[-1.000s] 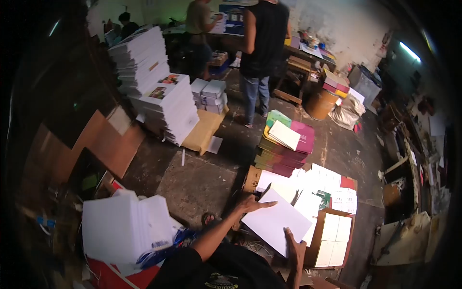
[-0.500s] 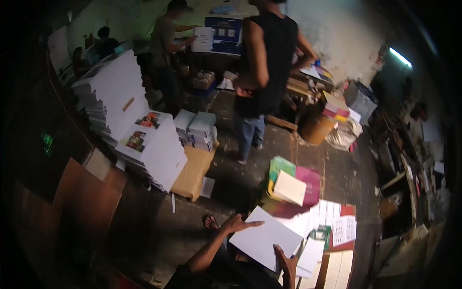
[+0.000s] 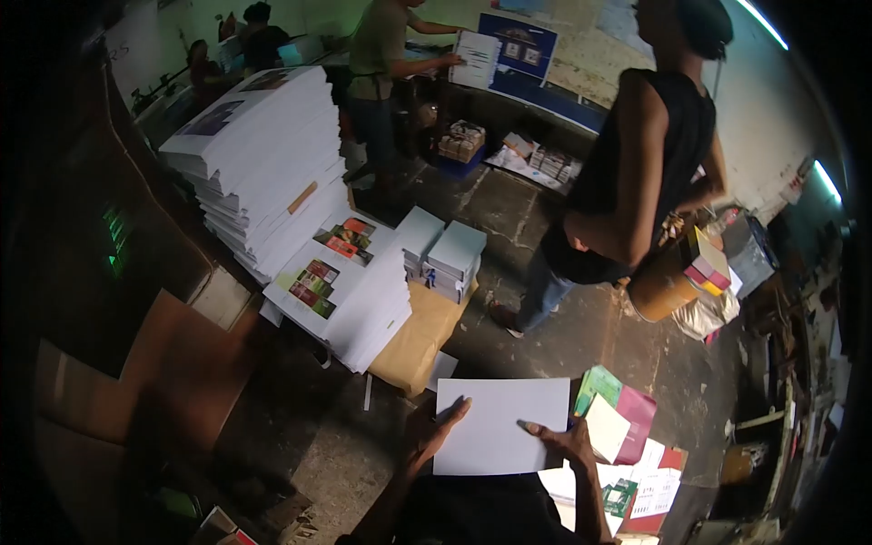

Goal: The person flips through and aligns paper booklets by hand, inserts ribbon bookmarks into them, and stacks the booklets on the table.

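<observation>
Blank white paper (image 3: 500,413) is held in front of my body at the lower middle; I cannot tell whether it is one sheet or a stack. My left hand (image 3: 445,434) grips its left edge, thumb on top and fingers hidden beneath. My right hand (image 3: 570,443) holds the right edge the same way, its thumb lying across the surface. Just right of the paper lie a green and maroon pile (image 3: 636,418) with a cream sheet (image 3: 607,427) on it, and printed white sheets (image 3: 656,486).
Tall stacks of white printed sheets (image 3: 272,173) and a lower stack (image 3: 363,300) stand at left, beside brown wrapping paper (image 3: 422,331) and bundled blocks (image 3: 454,254). A person in a black sleeveless top (image 3: 640,173) stands at right. Another person (image 3: 386,54) handles sheets behind.
The paper has turned from slanted to nearly level, and both hands have come round with it. The view has swung left, so the stacks and the standing person appear farther right.
</observation>
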